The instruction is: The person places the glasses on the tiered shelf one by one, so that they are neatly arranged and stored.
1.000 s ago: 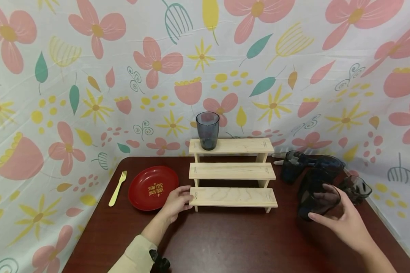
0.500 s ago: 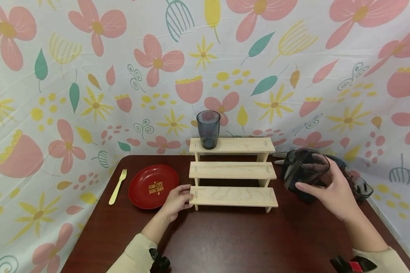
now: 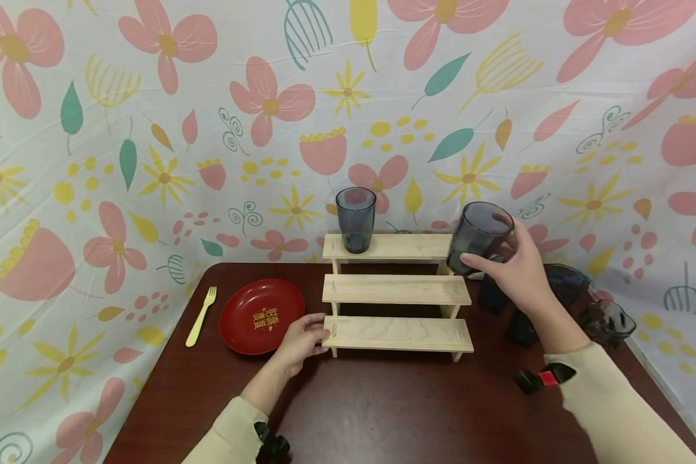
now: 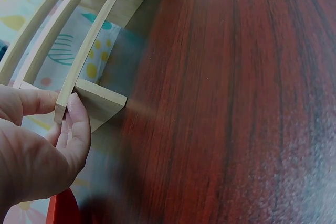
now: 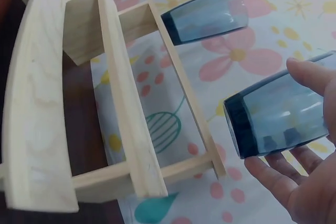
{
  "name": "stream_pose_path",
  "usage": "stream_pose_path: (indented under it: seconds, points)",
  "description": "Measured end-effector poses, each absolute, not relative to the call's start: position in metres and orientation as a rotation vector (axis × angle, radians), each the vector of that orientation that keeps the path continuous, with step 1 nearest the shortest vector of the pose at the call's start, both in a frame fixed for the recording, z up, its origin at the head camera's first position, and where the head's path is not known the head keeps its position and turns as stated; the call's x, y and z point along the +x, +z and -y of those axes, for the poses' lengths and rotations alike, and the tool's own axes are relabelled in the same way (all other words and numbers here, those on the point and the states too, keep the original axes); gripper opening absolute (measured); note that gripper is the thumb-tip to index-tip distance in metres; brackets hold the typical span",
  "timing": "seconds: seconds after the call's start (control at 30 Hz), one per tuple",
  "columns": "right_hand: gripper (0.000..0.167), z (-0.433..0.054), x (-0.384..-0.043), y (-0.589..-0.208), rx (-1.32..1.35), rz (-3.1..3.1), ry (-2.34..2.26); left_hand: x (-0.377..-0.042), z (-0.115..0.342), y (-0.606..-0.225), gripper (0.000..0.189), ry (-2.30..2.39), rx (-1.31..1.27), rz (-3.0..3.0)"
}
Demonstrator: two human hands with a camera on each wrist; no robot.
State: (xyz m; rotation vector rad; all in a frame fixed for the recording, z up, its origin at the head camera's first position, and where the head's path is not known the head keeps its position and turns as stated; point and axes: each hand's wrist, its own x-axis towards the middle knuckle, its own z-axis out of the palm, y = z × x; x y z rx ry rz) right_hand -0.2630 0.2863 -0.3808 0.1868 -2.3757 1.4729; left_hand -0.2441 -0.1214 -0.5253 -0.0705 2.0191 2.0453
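A three-tier wooden shelf [image 3: 397, 290] stands on the dark table. My left hand [image 3: 299, 343] pinches the left end of its lowest board, thumb on one face and fingers on the other, as the left wrist view shows. My right hand [image 3: 519, 270] holds a smoky blue-grey glass [image 3: 477, 235] near the right end of the top board, slightly tilted, its mouth up. In the right wrist view the held glass [image 5: 278, 114] is apart from the shelf. A similar glass [image 3: 356, 220] stands upright on the left part of the top board.
At the right of the table are several dark glasses [image 3: 565, 283] and a clear cup [image 3: 608, 322], partly behind my right arm. On the left lie a red plate [image 3: 261, 317] and a yellow fork [image 3: 201, 317]. A flowered cloth [image 3: 267, 161] hangs close behind the shelf.
My right hand has lifted the glass from the group at the right and carried it up and left to the top board's right end. My left hand has stayed on the shelf.
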Motion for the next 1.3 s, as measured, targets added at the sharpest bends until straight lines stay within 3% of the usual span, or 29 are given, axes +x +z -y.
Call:
stream_pose_path:
  seconds: [0.43, 1.3]
  points:
    - [0.093, -0.255, -0.313, -0.373, 0.233, 2.365, 1.553, -0.244, 0.121, -0.526, 0.057, 2.034, -0.071, -2.015]
    - [0.098, -0.25, -0.328, -0.381, 0.234, 2.408, 1.59, -0.244, 0.121, -0.526, 0.058, 2.029, -0.069, -2.028]
